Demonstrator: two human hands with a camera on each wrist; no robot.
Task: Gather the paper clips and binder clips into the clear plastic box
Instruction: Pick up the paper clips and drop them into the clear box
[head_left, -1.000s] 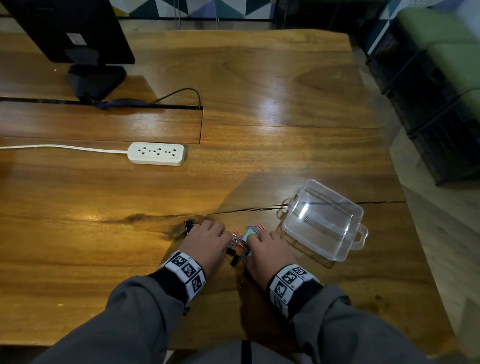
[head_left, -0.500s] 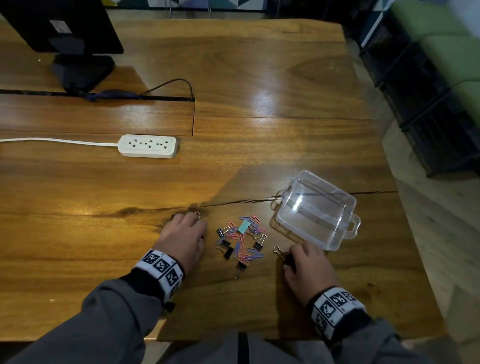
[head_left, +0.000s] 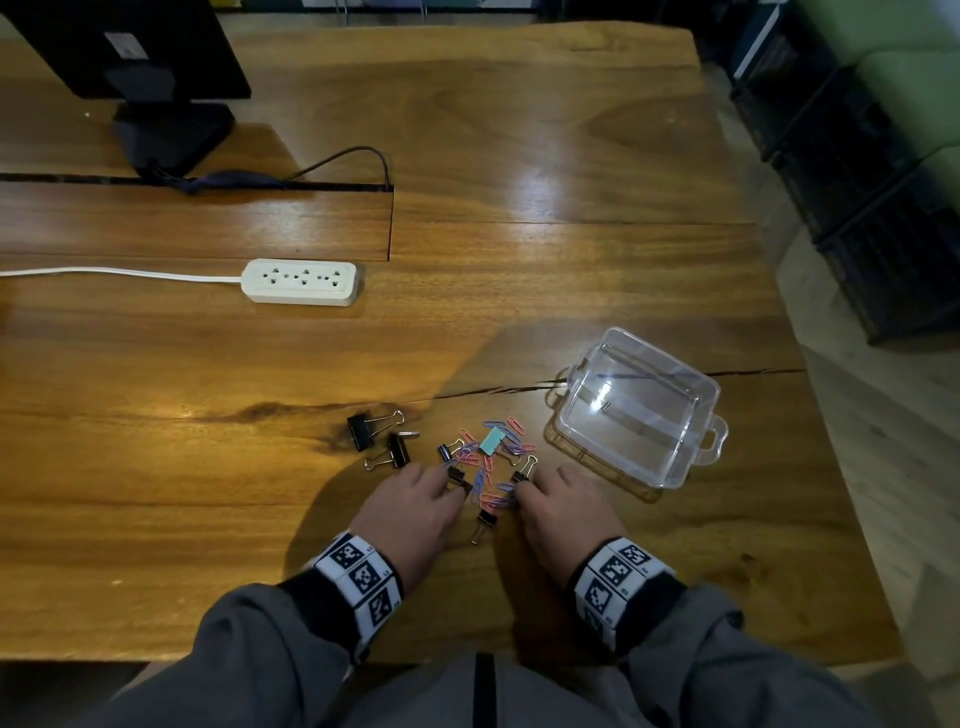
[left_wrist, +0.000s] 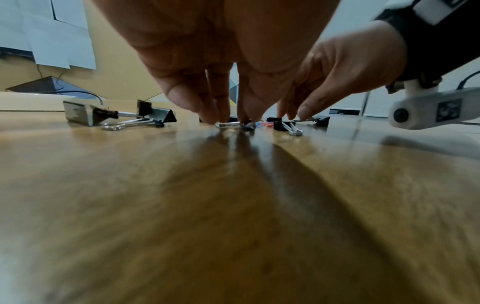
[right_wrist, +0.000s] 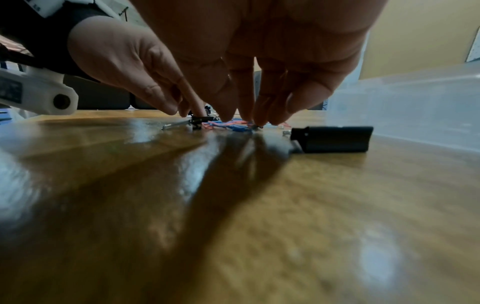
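A loose pile of pink, blue and purple paper clips (head_left: 491, 470) lies on the wooden table (head_left: 571, 156), mixed with small black binder clips (head_left: 485, 518) and one teal binder clip (head_left: 491, 441). Two larger black binder clips (head_left: 359, 432) lie left of the pile. The clear plastic box (head_left: 641, 410) stands open to the right. My left hand (head_left: 439, 486) has its fingertips (left_wrist: 221, 117) down on the pile's near left edge. My right hand (head_left: 524, 491) touches the near right edge, fingertips (right_wrist: 228, 117) on the clips. Another black binder clip (right_wrist: 335, 139) lies by the box wall (right_wrist: 415, 102).
A white power strip (head_left: 301, 281) with its cord lies further back on the left. A black monitor stand (head_left: 171, 130) and cable are at the far left. The table's right edge (head_left: 810, 395) runs close behind the box; dark crates (head_left: 883, 208) stand on the floor beyond.
The hands first parted, uncovering the pile. They have now closed in again on its near side, the left hand moving right and the right hand moving left.
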